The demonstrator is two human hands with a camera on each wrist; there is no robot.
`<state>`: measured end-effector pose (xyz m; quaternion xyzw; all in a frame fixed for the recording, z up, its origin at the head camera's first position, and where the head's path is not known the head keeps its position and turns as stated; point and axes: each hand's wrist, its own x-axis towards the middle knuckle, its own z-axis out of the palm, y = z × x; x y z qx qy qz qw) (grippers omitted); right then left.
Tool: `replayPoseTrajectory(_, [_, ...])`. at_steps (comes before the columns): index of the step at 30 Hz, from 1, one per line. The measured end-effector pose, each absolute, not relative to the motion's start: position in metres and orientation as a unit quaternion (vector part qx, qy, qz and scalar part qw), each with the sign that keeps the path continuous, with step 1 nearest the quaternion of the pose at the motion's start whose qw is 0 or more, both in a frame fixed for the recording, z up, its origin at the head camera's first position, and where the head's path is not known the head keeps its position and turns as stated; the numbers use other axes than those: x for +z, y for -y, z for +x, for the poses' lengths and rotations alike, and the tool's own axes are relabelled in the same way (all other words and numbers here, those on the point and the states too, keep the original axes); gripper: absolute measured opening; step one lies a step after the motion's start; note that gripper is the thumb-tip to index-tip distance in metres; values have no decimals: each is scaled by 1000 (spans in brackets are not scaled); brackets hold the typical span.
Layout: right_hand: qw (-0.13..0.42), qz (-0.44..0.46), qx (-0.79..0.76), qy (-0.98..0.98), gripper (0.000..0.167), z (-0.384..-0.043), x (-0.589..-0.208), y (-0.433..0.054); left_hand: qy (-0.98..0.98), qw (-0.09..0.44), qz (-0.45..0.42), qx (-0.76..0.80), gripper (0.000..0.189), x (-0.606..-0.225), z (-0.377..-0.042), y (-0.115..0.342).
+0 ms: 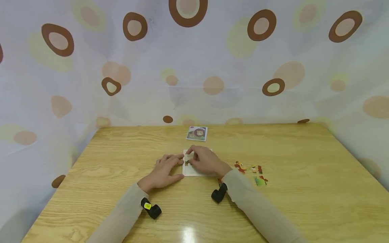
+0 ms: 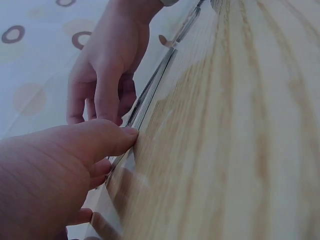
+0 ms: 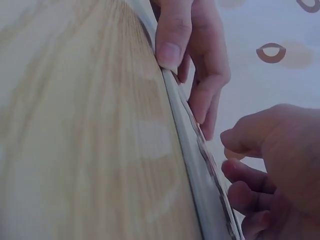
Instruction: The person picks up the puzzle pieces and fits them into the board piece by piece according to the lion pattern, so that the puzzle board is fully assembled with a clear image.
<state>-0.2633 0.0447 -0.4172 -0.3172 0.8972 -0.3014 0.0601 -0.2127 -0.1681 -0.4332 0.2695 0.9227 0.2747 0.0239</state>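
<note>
Puzzle board (image 1: 192, 172), unreadable yellow wrist label (image 1: 147, 206)

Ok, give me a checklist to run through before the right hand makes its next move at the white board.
1. Left hand touching the white board: ok, it is at the left edge.
2. Right hand over the board: ok.
3. Piece gripped in the right hand: cannot tell, its fingers hide the spot.
4. Picture card uncovered: ok, it lies face up beyond the board.
5. All pieces on the board: not ok, several loose pieces lie to its right.
</note>
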Motion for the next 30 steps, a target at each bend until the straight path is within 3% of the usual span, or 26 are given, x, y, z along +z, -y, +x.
replayPoseTrajectory(11, [92, -358, -317, -873, 15, -260, -413, -85, -925, 21, 266, 270, 41, -435, -209, 170])
replayPoseTrajectory(30, [81, -297, -275, -911, 18, -236, -404, -187, -919, 18, 276, 281, 41, -434, -208, 166])
